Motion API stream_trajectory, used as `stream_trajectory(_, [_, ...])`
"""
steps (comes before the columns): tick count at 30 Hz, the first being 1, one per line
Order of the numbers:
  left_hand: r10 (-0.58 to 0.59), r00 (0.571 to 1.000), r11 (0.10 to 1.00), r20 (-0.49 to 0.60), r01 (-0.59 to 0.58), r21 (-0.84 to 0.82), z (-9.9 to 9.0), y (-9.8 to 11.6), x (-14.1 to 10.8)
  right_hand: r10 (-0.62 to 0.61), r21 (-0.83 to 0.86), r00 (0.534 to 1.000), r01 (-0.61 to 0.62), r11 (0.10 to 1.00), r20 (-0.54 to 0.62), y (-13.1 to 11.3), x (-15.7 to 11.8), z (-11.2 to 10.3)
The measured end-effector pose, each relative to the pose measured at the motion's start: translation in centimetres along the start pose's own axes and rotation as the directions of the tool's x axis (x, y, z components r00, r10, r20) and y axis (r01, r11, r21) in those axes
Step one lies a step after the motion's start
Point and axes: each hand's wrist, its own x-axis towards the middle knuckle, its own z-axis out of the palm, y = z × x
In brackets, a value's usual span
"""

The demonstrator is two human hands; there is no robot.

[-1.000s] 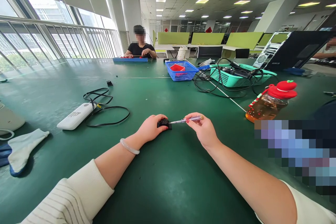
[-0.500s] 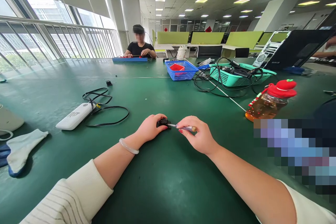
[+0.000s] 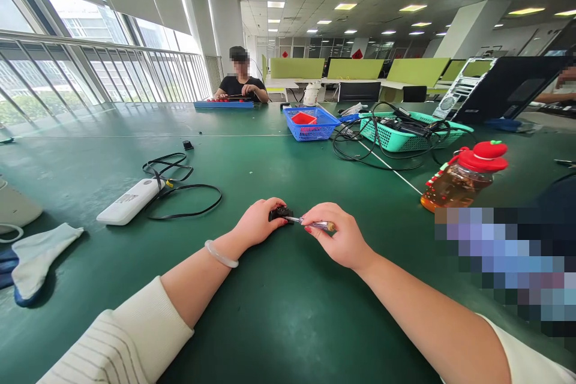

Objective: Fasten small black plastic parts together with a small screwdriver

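Note:
My left hand (image 3: 258, 221) is closed around a small black part (image 3: 282, 212), thumb in front and fingers behind, close to the green tabletop (image 3: 288, 300). What kind of part it is I cannot make out. In my right hand (image 3: 335, 233) is a screwdriver (image 3: 321, 225) with a clear handle and an orange-brown end, pinched between thumb and fingers. It lies nearly level, and its metal shaft points left, with the tip at the right side of the black part. Whether the tip sits in a screw is too small to tell.
Left of my hands lie a white power strip (image 3: 130, 201) with a black cable and a glove (image 3: 42, 258). A blue basket (image 3: 312, 131), a green basket (image 3: 396, 141) of cables and a red-lidded bottle (image 3: 463, 183) stand beyond and right. Another person (image 3: 243, 84) sits across the table.
The screwdriver's handle end has dipped slightly, and my right hand has shifted a little. My left hand keeps its hold on the black part. The whole view sits slightly lower.

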Motion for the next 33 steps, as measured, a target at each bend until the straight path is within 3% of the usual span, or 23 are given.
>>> stream_trajectory(10, [-0.014, 1.000, 0.999, 0.003, 0.014, -0.039, 0.0, 0.0, 0.0, -0.153, -0.106, 0.988, 0.150, 0.983, -0.014, 0.0, 0.1, 0.1])
stream_trajectory(17, [-0.028, 1.000, 1.000, 0.001, 0.028, -0.015, 0.2, -0.3, 0.1, -0.084, -0.134, 0.993, 0.071, 0.988, -0.089, 0.0, 0.2, 0.0])
stream_trajectory(25, [-0.009, 1.000, 1.000, 0.030, 0.009, 0.009, -0.1, -0.1, 0.1, 0.167, -0.198, 0.968, -0.204, 0.959, -0.189, 0.8, 0.2, -0.1])
stream_trajectory(29, [0.000, 1.000, 1.000, 0.032, -0.001, 0.028, -0.2, 0.2, -0.2, 0.090, -0.247, 0.955, -0.163, 0.955, -0.283, 0.2, 0.3, -0.2])
stream_trajectory(33, [0.004, 1.000, 0.999, 0.023, -0.005, 0.046, -0.2, 0.3, -0.3, 0.031, -0.248, 0.980, -0.080, 0.965, -0.195, -0.3, 0.3, -0.1])
